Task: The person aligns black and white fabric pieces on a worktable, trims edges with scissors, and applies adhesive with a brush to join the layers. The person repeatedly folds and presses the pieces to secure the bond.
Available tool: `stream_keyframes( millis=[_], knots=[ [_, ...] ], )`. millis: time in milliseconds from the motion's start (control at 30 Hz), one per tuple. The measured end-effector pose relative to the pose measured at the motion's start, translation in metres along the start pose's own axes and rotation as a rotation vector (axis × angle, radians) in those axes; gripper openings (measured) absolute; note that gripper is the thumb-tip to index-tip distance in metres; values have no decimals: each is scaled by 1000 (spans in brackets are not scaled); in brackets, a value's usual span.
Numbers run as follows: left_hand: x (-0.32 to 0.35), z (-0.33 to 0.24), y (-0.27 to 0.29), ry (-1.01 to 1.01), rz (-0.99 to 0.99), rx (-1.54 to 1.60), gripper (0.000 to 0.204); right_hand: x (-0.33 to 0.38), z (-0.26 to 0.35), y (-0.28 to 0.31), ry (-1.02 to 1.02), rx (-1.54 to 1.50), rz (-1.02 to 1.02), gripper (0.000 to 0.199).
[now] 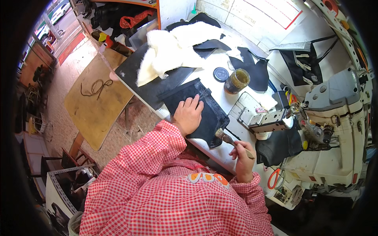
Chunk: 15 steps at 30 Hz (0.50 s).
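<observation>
**Brush at edge of black sheet, left hand pinning it**

Nearest the camera: red-checked sleeves, both forearms coming up from the lower edge to the counter.

Left hand: flat, fingers spread, palm down on a black sheet that lies at the counter's near edge. Holds nothing; it only presses.

Right hand: closed round the handle of a brush, bristles touching the sheet's near right corner.

Glue jar: open, mid-counter beyond the sheet; its dark lid lies just beside it. White fleece is heaped at the far left corner. Sewing machine at the right end, orange-handled scissors near its base.

Risks, as judged:
- The sheet's near corner overhangs or sits right at the counter edge; a stroke pushing outward could drag it off if the left palm lifts.
- A loaded brush could smear the bare counter or the right sleeve, which is close.
- The jar stands open, well within an elbow's sweep.

Unclear:
- Jar contents are brownish; the kind cannot be confirmed.
- Whether the bristles are wet cannot be told.
- Fisheye bending distorts the counter edges; dark pieces by the machine are hard to separate.
</observation>
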<state>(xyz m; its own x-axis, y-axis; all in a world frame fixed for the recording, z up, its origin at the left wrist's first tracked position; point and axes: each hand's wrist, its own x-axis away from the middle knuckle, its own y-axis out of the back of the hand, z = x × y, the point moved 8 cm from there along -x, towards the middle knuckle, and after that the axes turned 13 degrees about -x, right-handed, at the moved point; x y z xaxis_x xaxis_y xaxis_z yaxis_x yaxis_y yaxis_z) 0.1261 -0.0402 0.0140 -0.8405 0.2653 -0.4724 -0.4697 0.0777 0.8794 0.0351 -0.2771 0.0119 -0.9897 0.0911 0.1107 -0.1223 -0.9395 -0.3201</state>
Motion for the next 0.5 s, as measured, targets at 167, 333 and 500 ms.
stream_keyframes(
  millis=[167,333,500],
  knots=[
    [-1,0,2,4,19,6,38,6,-1,0,-165,57,107,23],
    [-2,-1,5,-5,5,18,39,-14,13,-1,30,-152,143,26],
    [-2,-1,5,-16,34,-2,41,-43,-11,-4,-99,-353,190,29]
  ],
)
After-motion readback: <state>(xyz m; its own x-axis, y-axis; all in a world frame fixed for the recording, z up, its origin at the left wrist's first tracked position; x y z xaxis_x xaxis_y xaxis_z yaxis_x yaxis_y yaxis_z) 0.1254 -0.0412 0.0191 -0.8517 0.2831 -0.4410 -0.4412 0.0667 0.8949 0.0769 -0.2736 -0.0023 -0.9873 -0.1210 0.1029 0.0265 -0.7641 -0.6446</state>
